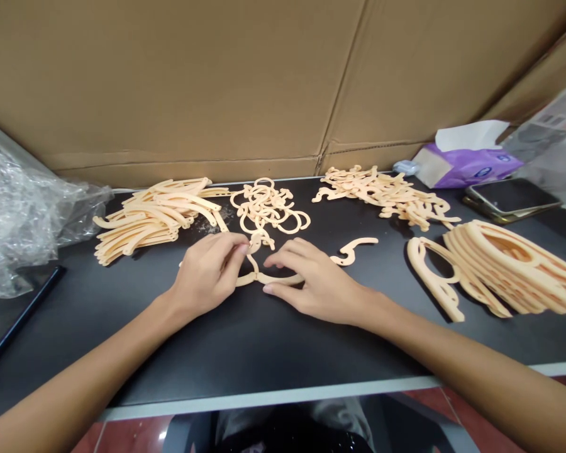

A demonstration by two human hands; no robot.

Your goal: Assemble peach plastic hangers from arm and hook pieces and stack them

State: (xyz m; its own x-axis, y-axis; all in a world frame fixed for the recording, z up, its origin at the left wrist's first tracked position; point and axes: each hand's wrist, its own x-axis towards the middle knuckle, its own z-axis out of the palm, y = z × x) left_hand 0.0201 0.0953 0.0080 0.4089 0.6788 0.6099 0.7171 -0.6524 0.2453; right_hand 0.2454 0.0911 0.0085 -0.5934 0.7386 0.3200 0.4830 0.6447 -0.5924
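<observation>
— Left hand [207, 274]: fingers curled, thumb and forefinger pinched on a thin hook piece [253, 259]. The other?
— Right hand [314, 283]: half open, thumb and fingertips gripping a curved arm [287, 278] against the black table [264, 352], mid-front.
— Stock, largest down?
— Cardboard wall [170, 82]; hanger stack [509, 264], right; long-arm pile [151, 217], left; ring heap [268, 207], centre.
— Handling?
— Judged light, stiff and smooth, and likely to snap at the narrow necks. Hold the broad curve just beside the joint.
</observation>
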